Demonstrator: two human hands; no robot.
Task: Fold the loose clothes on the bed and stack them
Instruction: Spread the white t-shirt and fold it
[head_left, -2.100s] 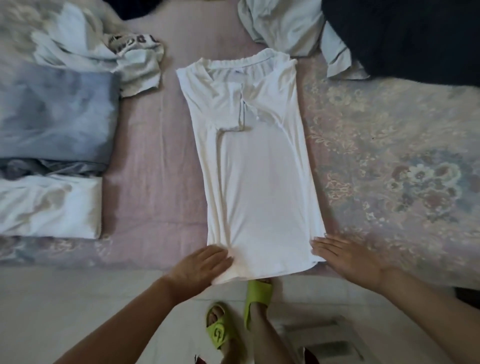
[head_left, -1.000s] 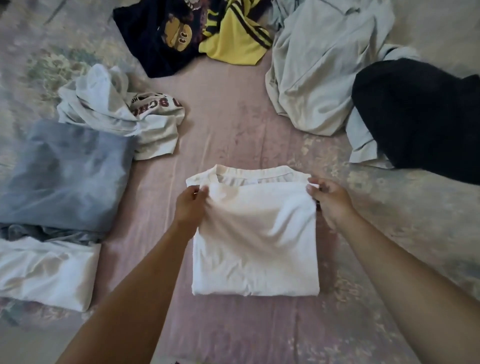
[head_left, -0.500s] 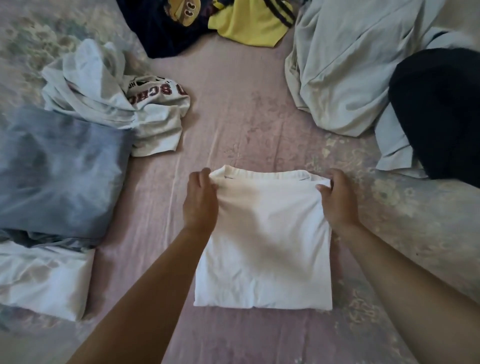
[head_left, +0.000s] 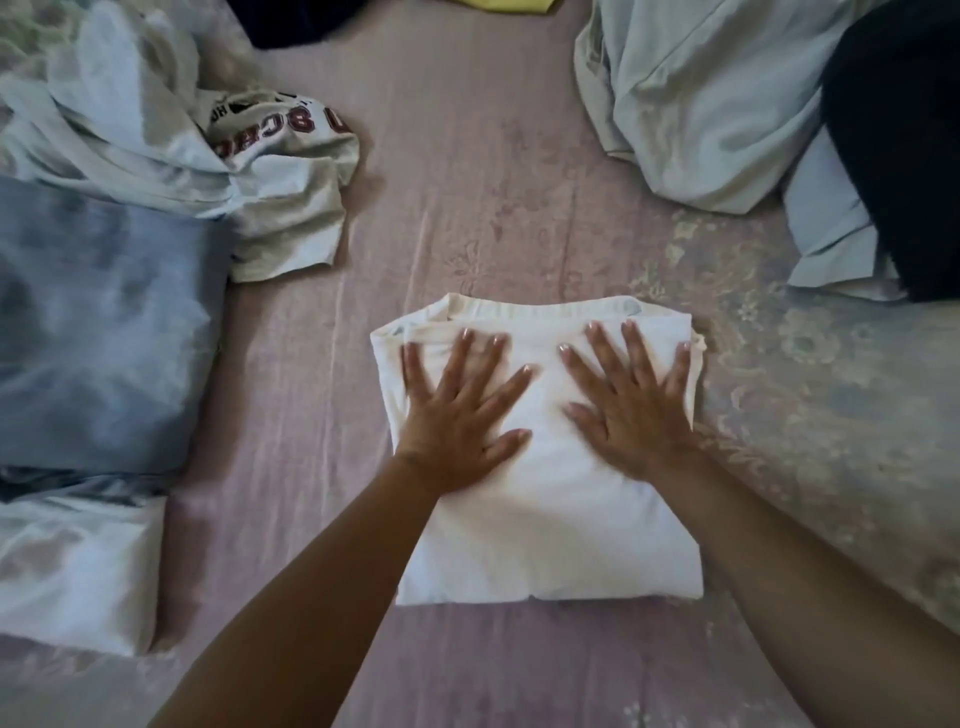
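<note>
So both hands are flat now, no pinch anywhere. The left hand (head_left: 457, 410) and right hand (head_left: 631, 402) lie side by side with fingers splayed wide, palms pressing down on the far half of the white shirt (head_left: 550, 525). That's the change: half a second ago each hand was curled around a far corner of the shirt, laying the top layer down onto the collar end, and a couple of seconds back the shirt was a long strip hanging off the bed edge. Now it's a compact rectangle with the grip let go and turned into a smoothing press.

What that means, as far as anyone can judge: the fold on this piece looks basically done, and the pressing is just flattening it before it gets moved.

Working outward from the hands, the shirt sits on the pink bed sheet (head_left: 467, 182). Off to the left of the left hand there's the folded stack, a grey-blue folded piece (head_left: 98, 332) on top with a white folded piece (head_left: 78, 571) poking out nearer the person. That's probably where the shirt goes next. Beyond the stack lies a crumpled lettered shirt (head_left: 280, 171), still loose. Past the right hand sit a pale blue heap (head_left: 696, 104) and a dark garment (head_left: 898, 145), both unfolded, so plenty of work remains.
</note>
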